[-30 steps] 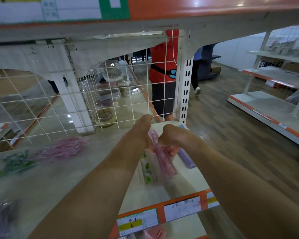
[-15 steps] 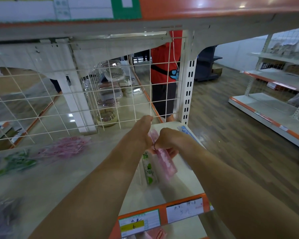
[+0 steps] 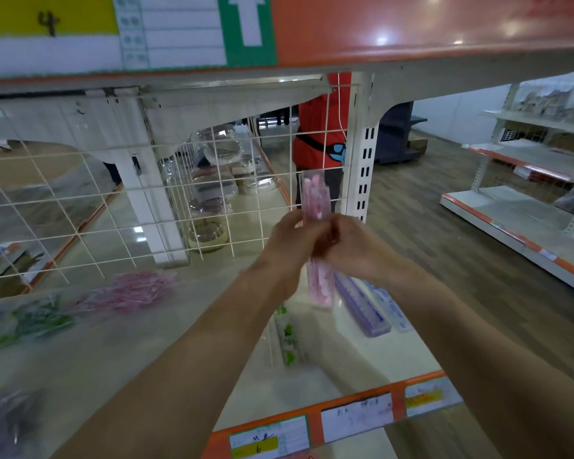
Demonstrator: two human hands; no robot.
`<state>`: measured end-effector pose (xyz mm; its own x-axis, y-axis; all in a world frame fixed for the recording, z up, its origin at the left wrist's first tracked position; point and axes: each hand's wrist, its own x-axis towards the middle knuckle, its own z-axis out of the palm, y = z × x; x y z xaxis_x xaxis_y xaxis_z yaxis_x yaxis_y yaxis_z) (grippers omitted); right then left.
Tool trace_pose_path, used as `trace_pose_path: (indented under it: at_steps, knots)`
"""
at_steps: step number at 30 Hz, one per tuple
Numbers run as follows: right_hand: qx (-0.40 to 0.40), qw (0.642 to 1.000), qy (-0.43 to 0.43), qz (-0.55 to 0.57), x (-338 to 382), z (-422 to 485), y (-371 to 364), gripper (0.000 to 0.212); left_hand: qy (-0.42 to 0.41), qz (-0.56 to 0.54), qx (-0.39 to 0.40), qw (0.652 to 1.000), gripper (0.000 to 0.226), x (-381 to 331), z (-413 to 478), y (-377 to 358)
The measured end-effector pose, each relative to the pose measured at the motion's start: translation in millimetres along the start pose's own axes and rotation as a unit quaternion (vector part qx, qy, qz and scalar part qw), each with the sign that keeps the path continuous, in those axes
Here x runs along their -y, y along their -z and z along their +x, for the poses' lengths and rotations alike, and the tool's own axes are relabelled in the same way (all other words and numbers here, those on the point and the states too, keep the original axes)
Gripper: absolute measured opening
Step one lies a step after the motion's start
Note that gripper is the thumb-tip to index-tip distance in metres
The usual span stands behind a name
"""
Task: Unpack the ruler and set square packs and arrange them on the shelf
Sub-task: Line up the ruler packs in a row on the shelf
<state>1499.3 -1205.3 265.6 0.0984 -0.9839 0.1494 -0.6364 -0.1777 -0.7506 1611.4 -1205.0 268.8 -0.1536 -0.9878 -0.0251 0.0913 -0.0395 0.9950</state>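
Two loose heaps of packs lie on the shelf [image 3: 362, 356], far left of the slotted white post [image 3: 362, 170]. A blurred green heap [image 3: 37, 321] is farthest from the post and a pink heap [image 3: 136, 291] is nearer, both in front of the wire grid [image 3: 80, 207]. Closer to the post, the left hand [image 3: 292, 240] curls its fingers round the middle of a pink ruler pack [image 3: 317, 197], held upright above the shelf just left of the post. Below that hand a green-and-white pack [image 3: 287, 336] lies on the shelf. The right hand [image 3: 352, 243] touches the left in front of the post's foot, its fingers closed on the same pack. Under it, near the post's base, a purple ruler pack [image 3: 362, 308] and a blue-and-white pack [image 3: 390, 309] lie side by side. Beyond the grid, just left of the post, stands a person in a red top [image 3: 318, 127].
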Motion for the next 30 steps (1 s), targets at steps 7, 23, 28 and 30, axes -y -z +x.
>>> trace_pose_path:
  at_steps: [7,23,28,30]
  knots:
    - [0.003,1.000,0.023,0.010,-9,-6,-2,0.035,-0.063,0.077,-0.049,0.994,0.030,6,-7,-13]
    - [0.094,0.993,0.047,0.045,-20,-19,-5,0.022,-0.046,0.026,-0.007,0.999,0.011,-10,-6,-8]
    - [0.217,0.949,-0.010,0.230,-6,-31,3,0.022,0.022,-0.124,0.049,0.991,0.024,-26,0,5]
    - [0.160,0.964,-0.020,0.213,-3,-36,-4,0.020,0.024,-0.183,-0.044,0.982,0.027,-23,7,8]
